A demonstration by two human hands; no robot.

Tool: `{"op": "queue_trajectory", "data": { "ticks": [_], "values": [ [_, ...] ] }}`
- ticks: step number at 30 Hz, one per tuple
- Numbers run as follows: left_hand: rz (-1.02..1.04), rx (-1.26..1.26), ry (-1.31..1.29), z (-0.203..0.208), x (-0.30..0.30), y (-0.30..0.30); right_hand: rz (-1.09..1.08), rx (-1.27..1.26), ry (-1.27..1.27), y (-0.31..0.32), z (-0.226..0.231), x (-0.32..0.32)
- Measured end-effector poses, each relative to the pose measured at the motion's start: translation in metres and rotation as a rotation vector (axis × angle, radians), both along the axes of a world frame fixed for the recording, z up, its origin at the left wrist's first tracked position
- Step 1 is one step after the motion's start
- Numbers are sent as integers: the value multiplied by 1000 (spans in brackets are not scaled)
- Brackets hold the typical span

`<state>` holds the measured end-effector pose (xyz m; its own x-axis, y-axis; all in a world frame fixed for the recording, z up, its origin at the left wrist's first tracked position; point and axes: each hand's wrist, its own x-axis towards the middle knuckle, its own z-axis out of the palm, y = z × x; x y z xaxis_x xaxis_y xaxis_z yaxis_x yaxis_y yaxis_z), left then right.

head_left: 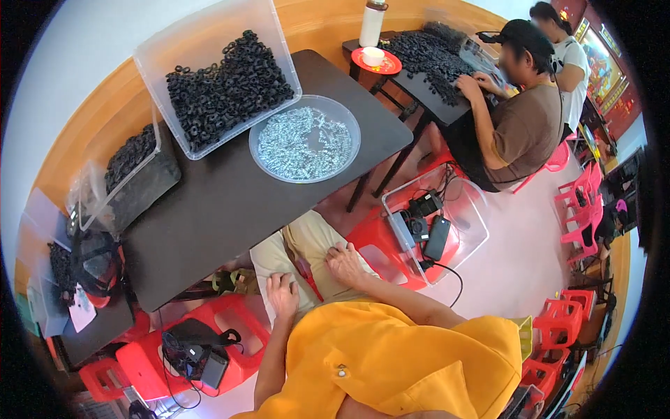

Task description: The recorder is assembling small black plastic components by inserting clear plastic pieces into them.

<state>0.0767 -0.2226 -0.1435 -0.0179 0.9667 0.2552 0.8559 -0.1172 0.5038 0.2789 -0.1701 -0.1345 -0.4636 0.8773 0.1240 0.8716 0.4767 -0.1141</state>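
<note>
My left hand [283,296] rests on my left thigh, fingers slightly bent and apart, holding nothing. On my right thigh lies my right hand [346,266], also without anything in it, its fingers loosely spread. Both sit below the near edge of a dark table [209,209]. On that table a round clear tray [255,155] holds many small shiny metal pieces that look like springs. Behind it, a large clear plastic bin [150,70] is tilted toward me, with many small black ring-shaped parts [227,91] in it.
Another bin [150,181] of black parts stands at the table's left. A person [523,126] sits at a second table heaped with black parts [433,59]; another person is behind. Red stools [244,325] flank me, one bearing a clear box [478,241] of electronic devices and cables.
</note>
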Motion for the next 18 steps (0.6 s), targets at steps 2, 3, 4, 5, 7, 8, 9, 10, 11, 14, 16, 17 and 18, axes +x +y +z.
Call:
{"op": "queue_trajectory", "data": {
  "ticks": [2,3,4,5,7,8,9,10,11,14,16,17,18],
  "values": [
    [7,-107,37,0,6,3,12,-23,29,-8,0,3],
    [13,-100,38,-1,12,7,18,-16,30,-6,0,4],
    [-43,-179,-113,-4,19,12,-24,-99,124,-6,11,4],
    [-100,-257,-265,-6,27,17,-67,-182,217,-7,17,6],
    [-187,-102,-225,-6,51,24,-163,-175,397,-3,3,17],
    [-186,-66,-219,-6,64,26,-260,-168,578,-2,-6,24],
    [-189,-66,-221,-2,72,30,-263,-167,577,-2,-10,31],
    [-193,-17,-217,3,77,32,-301,-183,589,-2,-14,39],
    [-196,31,-214,6,81,34,-339,-200,602,-4,-18,45],
    [-245,27,-144,1,83,38,-412,-233,595,-11,-24,53],
    [-278,11,-78,2,84,43,-444,-253,579,-13,-19,53],
    [-238,-93,82,3,85,47,-454,-280,594,-12,-17,51],
    [-196,-195,242,5,86,49,-464,-307,608,-13,-14,49]
  ]
}}
